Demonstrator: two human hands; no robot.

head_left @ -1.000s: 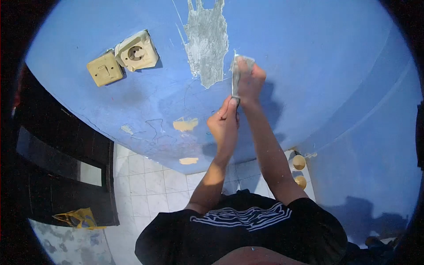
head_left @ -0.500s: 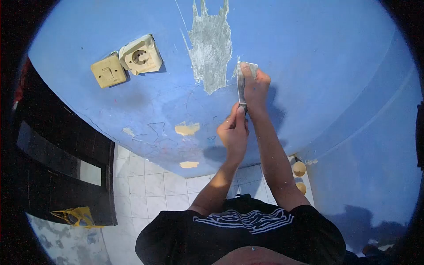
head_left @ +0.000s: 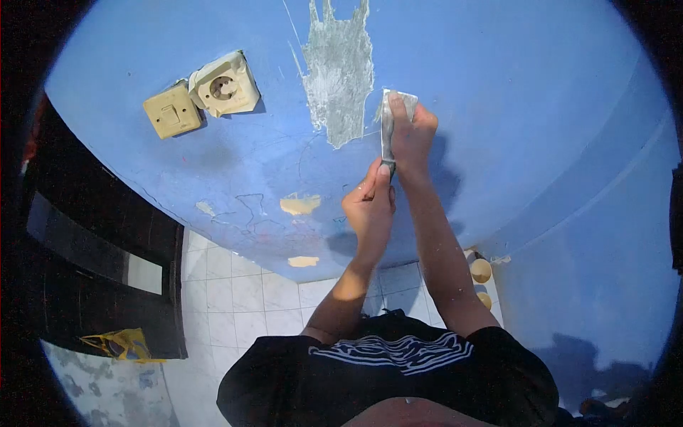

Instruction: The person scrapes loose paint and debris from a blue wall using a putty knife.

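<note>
Hands: both raised at centre frame against the blue wall, working one scraper.
Hidden or unclear: scraper handle covered by the left hand's fingers; much of the blade's far face covered by the right hand; the blade shows nearly edge-on, so its contact line with the wall cannot be made out. Frame corners are black from the lens.
Left hand: lower of the two, curled closed around the scraper's lower end, thumb lying upward along it.
Right hand: upper, fingers folded over the blade and pressing it toward the wall, fingertips at the blade's top edge.
Scraper position: upright between the two hands, top end just right of the bare grey patch, where the paint is off, at upper centre.
Near field: black shirt with white print along the bottom edge; both forearms rise from it.
Floor: white tiles at lower left; two round yellowish objects by the wall foot at right, too small to identify.
Wall, lower: two small tan patches left of the left hand.
Wall, far: switch and socket at upper left, touching each other, the socket tilted and loose from the surface.
Left edge: dark doorway or furniture, indistinct; yellow scrap below it.
</note>
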